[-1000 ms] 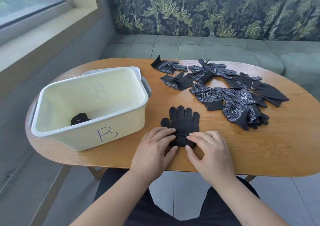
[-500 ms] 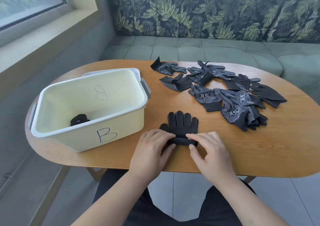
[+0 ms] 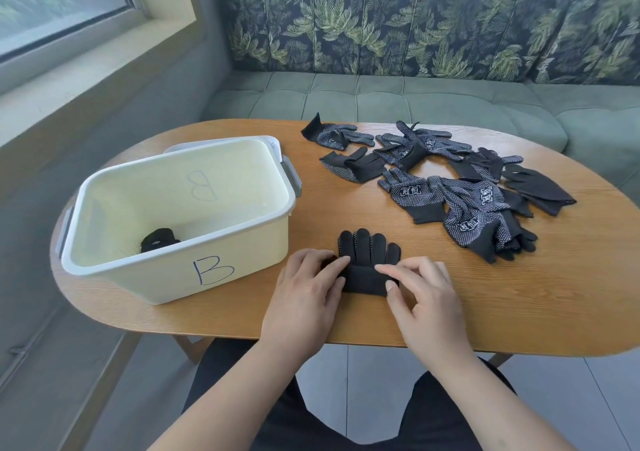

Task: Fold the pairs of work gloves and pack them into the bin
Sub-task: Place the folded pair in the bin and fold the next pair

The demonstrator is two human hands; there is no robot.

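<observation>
In the head view, the black pair (image 3: pixel 367 251) at lower centre of the frame looks shorter than it did a second ago. Then it lay flat at full length under the fingertips. Now its cuff (image 3: pixel 365 279) has been turned up over the palm and lies as a doubled band, with only the glove fingers showing above it. The left hand (image 3: pixel 304 288) grasps the left end of that band between forefinger and thumb, and the right hand (image 3: pixel 422 298) grasps the right end the same way, so both are closed on the pair, which rests on the desk (image 3: pixel 519 295) just right of the bin (image 3: pixel 104 270). I judge this to be the first fold of this pair, with more rolling or tucking needed before it can be packed. One dark bundle (image 3: pixel 159 239) already sits in the bin's lower left corner, as it did before. The loose gloves (image 3: pixel 460 191) lie heaped at upper right, apparently unmoved, so most of the task remains. As for writing, a blue hand-drawn B (image 3: pixel 213 270) marks the bin's near wall, and a fainter B (image 3: pixel 201 186) shows through the far wall, reversed. Several dotted gloves carry a white boxed print (image 3: pixel 408 191), which is too small to read with any certainty.
</observation>
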